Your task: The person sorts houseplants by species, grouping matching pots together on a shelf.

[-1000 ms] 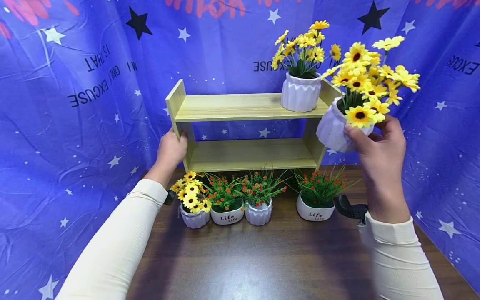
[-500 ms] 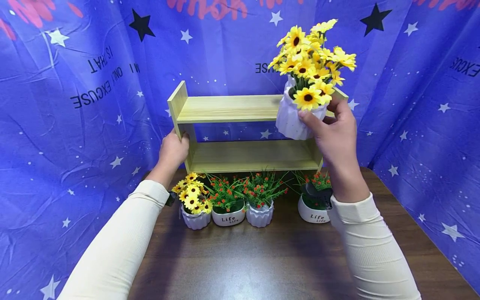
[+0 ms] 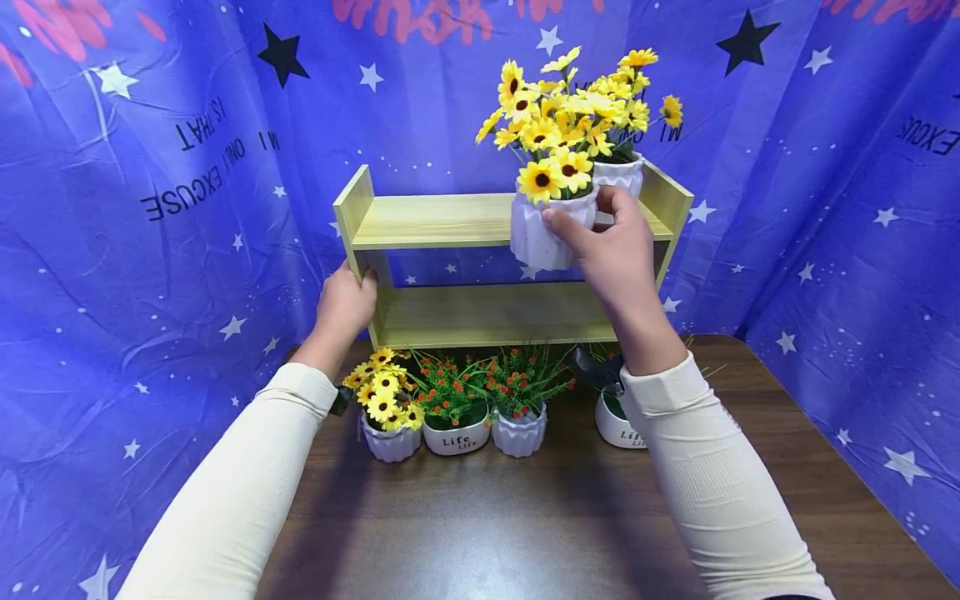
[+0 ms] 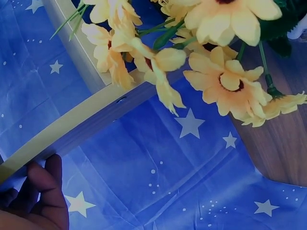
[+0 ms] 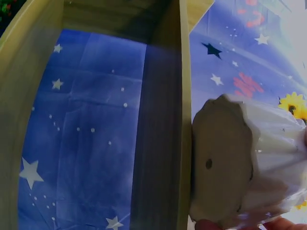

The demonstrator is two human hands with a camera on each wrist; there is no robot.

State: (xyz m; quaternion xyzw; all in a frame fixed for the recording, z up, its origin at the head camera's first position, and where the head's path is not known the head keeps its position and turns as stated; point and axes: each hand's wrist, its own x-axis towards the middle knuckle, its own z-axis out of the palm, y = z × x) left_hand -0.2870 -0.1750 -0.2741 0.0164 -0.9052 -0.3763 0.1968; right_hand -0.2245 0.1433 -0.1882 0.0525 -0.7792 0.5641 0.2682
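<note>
My right hand (image 3: 617,246) holds a potted yellow sunflower plant (image 3: 546,237) by its white fluted pot, thumb at the front of the rim. The pot overlaps the front edge of the upper board of a two-tier wooden shelf (image 3: 435,218). In the right wrist view the underside of this pot (image 5: 223,163) shows right beside the board's edge (image 5: 185,120). Behind the right hand, a second sunflower pot (image 3: 628,173) stands at the right end of the upper board. My left hand (image 3: 347,302) grips the shelf's left side panel (image 4: 81,117), fingers curled at its edge.
Along the wooden table (image 3: 480,517), before the shelf, stand a small sunflower pot (image 3: 392,442), a white "Life" pot (image 3: 456,437) and a fluted pot (image 3: 519,433) with red-flowered plants. Another "Life" pot (image 3: 617,429) is partly behind the right forearm. Blue star-patterned cloth (image 3: 187,275) surrounds the table.
My right hand has carried the sunflower pot leftward from beyond the shelf's right end to the front of the upper board, and the pot has gone from tilted to nearly upright. The left hand stays put.
</note>
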